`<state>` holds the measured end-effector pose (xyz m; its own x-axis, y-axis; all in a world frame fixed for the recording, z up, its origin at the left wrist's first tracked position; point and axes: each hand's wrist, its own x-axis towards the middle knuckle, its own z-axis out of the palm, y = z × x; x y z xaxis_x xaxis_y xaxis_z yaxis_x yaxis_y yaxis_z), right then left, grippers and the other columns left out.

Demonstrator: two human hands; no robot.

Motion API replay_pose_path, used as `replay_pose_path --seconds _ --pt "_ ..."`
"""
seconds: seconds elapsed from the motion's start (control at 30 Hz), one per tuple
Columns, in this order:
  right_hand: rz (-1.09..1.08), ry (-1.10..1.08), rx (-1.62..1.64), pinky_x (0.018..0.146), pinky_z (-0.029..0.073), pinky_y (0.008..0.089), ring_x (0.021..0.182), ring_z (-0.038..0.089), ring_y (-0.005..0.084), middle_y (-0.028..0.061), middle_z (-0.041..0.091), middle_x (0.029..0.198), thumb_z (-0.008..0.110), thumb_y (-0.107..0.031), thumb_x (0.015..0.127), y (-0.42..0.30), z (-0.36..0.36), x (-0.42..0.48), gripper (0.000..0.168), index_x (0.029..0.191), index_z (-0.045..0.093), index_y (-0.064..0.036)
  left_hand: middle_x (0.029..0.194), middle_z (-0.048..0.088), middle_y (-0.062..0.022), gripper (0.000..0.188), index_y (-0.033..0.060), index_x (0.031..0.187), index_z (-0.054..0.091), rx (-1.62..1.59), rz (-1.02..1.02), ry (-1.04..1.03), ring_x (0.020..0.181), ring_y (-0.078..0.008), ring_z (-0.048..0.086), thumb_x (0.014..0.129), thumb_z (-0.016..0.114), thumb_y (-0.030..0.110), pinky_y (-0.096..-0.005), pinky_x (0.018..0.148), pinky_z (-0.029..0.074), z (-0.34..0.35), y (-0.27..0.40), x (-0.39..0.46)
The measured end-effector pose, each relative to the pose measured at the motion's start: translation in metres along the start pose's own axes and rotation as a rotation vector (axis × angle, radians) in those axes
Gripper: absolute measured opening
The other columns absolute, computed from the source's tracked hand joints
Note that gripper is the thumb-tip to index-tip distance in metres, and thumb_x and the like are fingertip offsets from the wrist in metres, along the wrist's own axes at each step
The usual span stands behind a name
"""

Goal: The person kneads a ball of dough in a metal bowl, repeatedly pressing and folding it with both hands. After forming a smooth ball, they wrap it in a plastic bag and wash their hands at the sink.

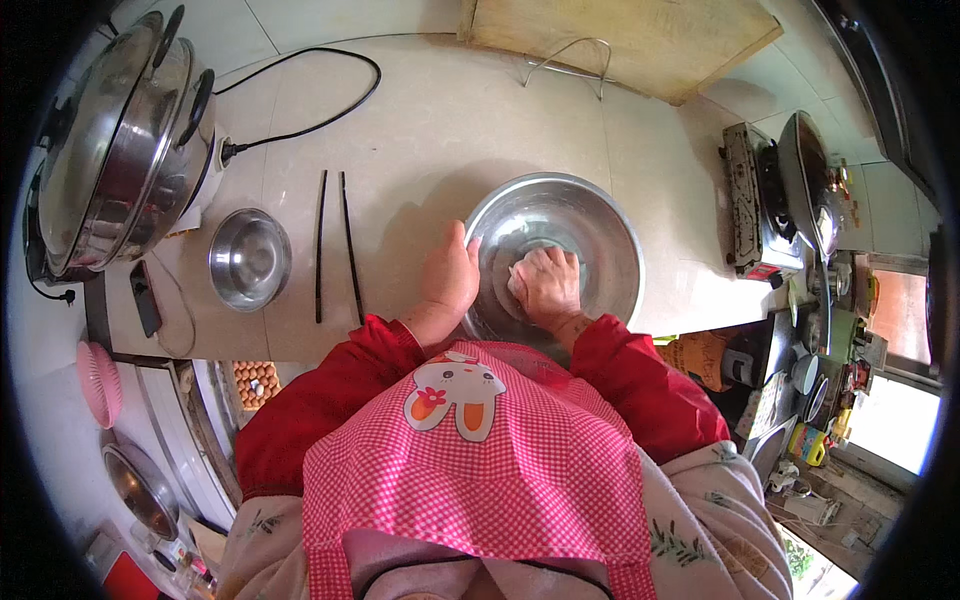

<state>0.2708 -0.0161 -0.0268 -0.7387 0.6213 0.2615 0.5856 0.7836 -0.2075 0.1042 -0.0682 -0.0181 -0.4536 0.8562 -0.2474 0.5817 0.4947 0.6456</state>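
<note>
In front of me a wide stainless steel mixing bowl point(611, 247) stands on the countertop near its front edge. My left hand point(452, 270) grips its left rim, with the thumb at the lip and part of the fingers out of sight. Down inside the bowl, my right hand point(546, 285) is curled into a fist over a whitish, dough-like lump point(514, 280). Most of that lump is hidden under the hand. To the left lie two dark chopsticks point(321, 247), roughly parallel, and beyond them sits a small steel bowl point(250, 259).
A large steel steamer pot point(112, 157) with a black cord stands far left, near a phone point(145, 298). A portable gas stove point(761, 202) with a wok point(810, 184) is on the right. At the back are a wooden board point(615, 41) and a wire stand point(570, 67).
</note>
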Motion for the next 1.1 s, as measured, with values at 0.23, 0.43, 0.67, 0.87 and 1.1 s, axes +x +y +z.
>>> replay_pose_path --seconds 0.23,0.43,0.67,0.87,1.1 --pt "0.033 0.049 0.021 0.068 0.041 0.0428 0.081 0.054 0.0268 0.0057 0.056 0.08 0.061 -0.024 0.075 0.01 0.023 0.044 0.014 0.07 0.056 -0.012 0.074 0.061 -0.023 0.026 0.0072 0.104 0.043 -0.064 0.057 0.029 0.067 -0.0438 0.06 0.093 0.049 0.03 -0.0535 0.057 0.045 0.003 -0.003 0.001" --pt "0.087 -0.088 0.026 0.07 0.042 0.0437 0.08 0.054 0.0295 0.0086 0.056 0.079 0.057 -0.023 0.078 0.014 0.028 0.055 0.014 0.071 0.056 -0.01 0.071 0.061 -0.0227 0.025 0.0072 0.103 0.043 -0.098 0.025 0.016 0.065 -0.0449 0.059 0.093 0.049 0.029 -0.0538 0.056 0.044 0.004 -0.004 -0.003" --pt "0.15 -0.189 -0.011 0.08 0.043 0.0434 0.091 0.055 0.0296 0.0103 0.059 0.088 0.055 -0.03 0.082 0.015 0.03 0.058 0.021 0.076 0.061 -0.011 0.083 0.061 -0.0249 0.03 0.0043 0.106 0.043 -0.184 0.043 0.088 0.076 -0.046 0.058 0.091 0.053 0.029 -0.0537 0.063 0.044 0.01 -0.004 0.002" --pt "-0.112 -0.529 0.118 0.088 0.039 0.0429 0.105 0.05 0.0289 0.0099 0.055 0.105 0.066 -0.035 0.076 0.024 -0.049 0.019 0.039 0.103 0.058 -0.009 0.091 0.063 -0.0245 0.04 0.0036 0.118 0.043 -0.115 -0.026 0.008 0.083 -0.0447 0.06 0.09 0.054 0.03 -0.0508 0.069 0.047 0.006 -0.004 0.003" --pt "-0.095 -0.407 0.057 0.093 0.035 0.0467 0.115 0.042 0.0311 0.0116 0.046 0.122 0.071 -0.044 0.07 -0.002 -0.033 -0.032 0.06 0.115 0.051 -0.009 0.091 0.061 -0.0278 0.033 0.0027 0.112 0.043 -0.026 -0.058 -0.038 0.083 -0.0462 0.059 0.091 0.052 0.026 -0.0525 0.07 0.046 -0.001 0.009 -0.003"
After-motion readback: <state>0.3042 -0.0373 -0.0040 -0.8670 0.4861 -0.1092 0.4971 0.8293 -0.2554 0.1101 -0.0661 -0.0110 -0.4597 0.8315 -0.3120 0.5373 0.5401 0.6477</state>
